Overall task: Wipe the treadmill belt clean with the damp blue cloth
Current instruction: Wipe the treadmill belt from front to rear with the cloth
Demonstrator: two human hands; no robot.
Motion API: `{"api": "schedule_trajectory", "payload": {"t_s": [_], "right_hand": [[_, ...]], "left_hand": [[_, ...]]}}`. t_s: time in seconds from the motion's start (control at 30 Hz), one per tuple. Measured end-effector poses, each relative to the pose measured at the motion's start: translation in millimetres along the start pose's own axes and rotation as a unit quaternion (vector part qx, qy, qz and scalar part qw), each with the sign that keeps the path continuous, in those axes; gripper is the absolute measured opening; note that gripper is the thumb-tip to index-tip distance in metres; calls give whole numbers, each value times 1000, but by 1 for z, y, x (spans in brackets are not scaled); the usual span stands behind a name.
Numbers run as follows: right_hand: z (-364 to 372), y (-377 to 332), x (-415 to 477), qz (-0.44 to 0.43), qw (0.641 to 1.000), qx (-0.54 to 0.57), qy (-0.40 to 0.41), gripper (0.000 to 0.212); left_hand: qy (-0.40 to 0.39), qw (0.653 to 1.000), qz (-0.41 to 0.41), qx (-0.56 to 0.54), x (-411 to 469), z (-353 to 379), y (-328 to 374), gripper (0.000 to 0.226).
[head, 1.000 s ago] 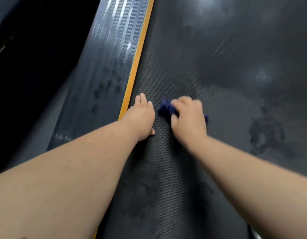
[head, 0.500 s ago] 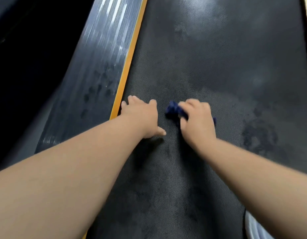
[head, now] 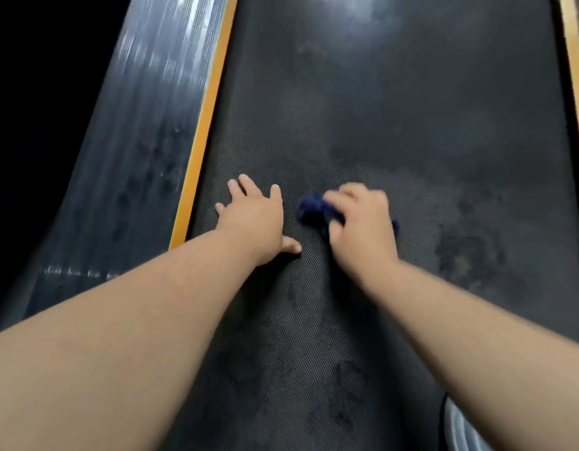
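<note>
The dark textured treadmill belt (head: 395,131) fills the view, with damp patches and smudges on it. My right hand (head: 363,226) grips a bunched dark blue cloth (head: 310,208) and presses it onto the belt near the middle; most of the cloth is hidden under the hand. My left hand (head: 255,219) lies flat on the belt just left of the cloth, fingers spread, close to the orange strip.
An orange strip (head: 203,125) borders the belt on the left, beside a ribbed grey side rail (head: 135,141) with dark footprints. Another orange strip (head: 574,60) runs along the right edge. A pale curved object (head: 460,428) shows at the bottom right.
The view has shifted so more of the belt's right side shows. My left hand's fingers have spread flatter on the belt. My right hand with the cloth stays beside it.
</note>
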State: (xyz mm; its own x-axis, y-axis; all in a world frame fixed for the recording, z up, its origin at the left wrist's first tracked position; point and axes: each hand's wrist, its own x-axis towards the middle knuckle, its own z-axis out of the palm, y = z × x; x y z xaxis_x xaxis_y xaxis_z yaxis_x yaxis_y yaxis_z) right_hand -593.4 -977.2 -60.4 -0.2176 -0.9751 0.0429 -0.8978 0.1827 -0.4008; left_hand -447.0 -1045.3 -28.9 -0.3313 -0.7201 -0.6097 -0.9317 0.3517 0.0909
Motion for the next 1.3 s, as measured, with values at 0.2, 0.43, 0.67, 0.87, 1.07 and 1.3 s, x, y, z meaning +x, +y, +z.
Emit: {"api": "schedule_trajectory", "payload": {"t_s": [0.2,0.43,0.67,0.87,1.07,1.3], "right_hand": [[-7,21,-11,-104,994,11,-27,36],[1,20,39,67,996,10,62,29],[-9,33,-13,-34,999,38,17,33],[-10,42,69,32,999,-19,11,30],[-21,37,-67,-61,997,20,-34,38],[-20,59,58,-15,998,-66,-21,34]], "left_hand": [[10,999,-31,-27,1,6,13,114],[25,999,-21,-7,-2,12,5,114],[13,1000,-28,-2,1,8,7,115],[15,1000,-25,-9,1,7,6,116],[5,999,-30,-12,-2,4,8,114],[30,999,-33,-1,2,9,6,116]]}}
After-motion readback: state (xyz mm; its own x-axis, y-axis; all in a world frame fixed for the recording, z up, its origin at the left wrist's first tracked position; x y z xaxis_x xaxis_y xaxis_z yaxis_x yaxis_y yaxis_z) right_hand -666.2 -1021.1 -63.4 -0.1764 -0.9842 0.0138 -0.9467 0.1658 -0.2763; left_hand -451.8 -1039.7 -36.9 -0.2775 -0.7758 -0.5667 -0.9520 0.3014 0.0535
